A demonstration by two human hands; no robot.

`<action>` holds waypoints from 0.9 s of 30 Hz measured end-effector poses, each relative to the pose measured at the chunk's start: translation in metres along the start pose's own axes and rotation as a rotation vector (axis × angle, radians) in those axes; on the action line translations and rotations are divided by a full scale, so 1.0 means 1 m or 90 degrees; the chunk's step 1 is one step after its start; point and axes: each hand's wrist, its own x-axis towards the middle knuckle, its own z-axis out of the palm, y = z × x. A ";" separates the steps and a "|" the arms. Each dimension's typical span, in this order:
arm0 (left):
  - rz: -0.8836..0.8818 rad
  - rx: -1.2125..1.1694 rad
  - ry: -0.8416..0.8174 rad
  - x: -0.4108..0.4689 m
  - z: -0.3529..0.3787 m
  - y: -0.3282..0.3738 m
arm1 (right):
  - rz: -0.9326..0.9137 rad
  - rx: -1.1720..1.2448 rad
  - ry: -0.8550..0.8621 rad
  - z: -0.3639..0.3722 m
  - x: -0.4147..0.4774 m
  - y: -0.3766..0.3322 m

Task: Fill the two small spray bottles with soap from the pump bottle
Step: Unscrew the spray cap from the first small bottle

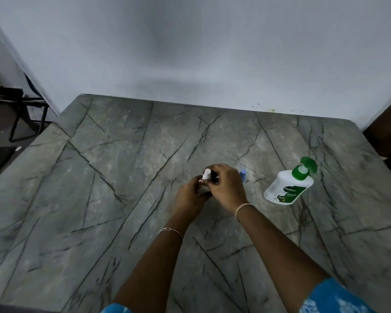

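left hand, right hand both grip spray bottle (forearms stretched forward)

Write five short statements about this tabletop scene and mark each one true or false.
1. The left hand and right hand both grip the small white spray bottle. True.
2. The white plastic pump bottle with a green pump head lies on its side. False: it stands upright on the grey marbled table.
3. The pump bottle stands to the right of both hands. True.
4. The small blue bottle is in the left hand. False: it sits on the table beyond the right hand, partly hidden.
5. A hand presses the green pump. False: neither hand touches it.
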 end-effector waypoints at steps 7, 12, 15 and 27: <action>0.061 0.002 -0.019 0.006 0.003 -0.016 | -0.107 -0.021 -0.033 -0.006 0.011 0.013; 0.084 0.022 -0.072 0.013 0.001 -0.025 | -0.144 0.023 -0.169 -0.021 0.021 0.016; 0.098 0.015 -0.076 0.014 -0.001 -0.027 | -0.181 -0.004 -0.250 -0.029 0.027 0.006; 0.121 0.024 -0.082 0.027 -0.011 -0.020 | -0.271 -0.151 -0.209 -0.024 0.035 -0.008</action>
